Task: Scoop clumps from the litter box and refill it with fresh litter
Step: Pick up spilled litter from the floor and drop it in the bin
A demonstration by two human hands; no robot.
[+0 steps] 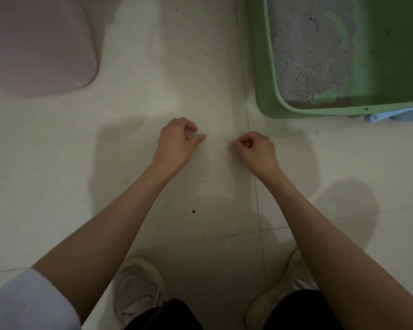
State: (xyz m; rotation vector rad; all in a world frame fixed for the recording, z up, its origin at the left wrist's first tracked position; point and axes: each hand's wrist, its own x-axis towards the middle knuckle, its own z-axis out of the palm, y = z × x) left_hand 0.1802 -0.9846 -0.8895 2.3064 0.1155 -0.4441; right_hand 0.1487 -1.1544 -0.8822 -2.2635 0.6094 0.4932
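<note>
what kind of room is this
Most likely a home bathroom or utility corner, though that is a guess. The floor is glossy pale tile with litter specks, a green litter box sits on it, and a pink lid-like object lies at upper left.

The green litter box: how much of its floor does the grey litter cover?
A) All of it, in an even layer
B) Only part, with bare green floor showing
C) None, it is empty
B: in the green litter box, the grey litter lies on the left side, with bare green floor to its right.
</note>
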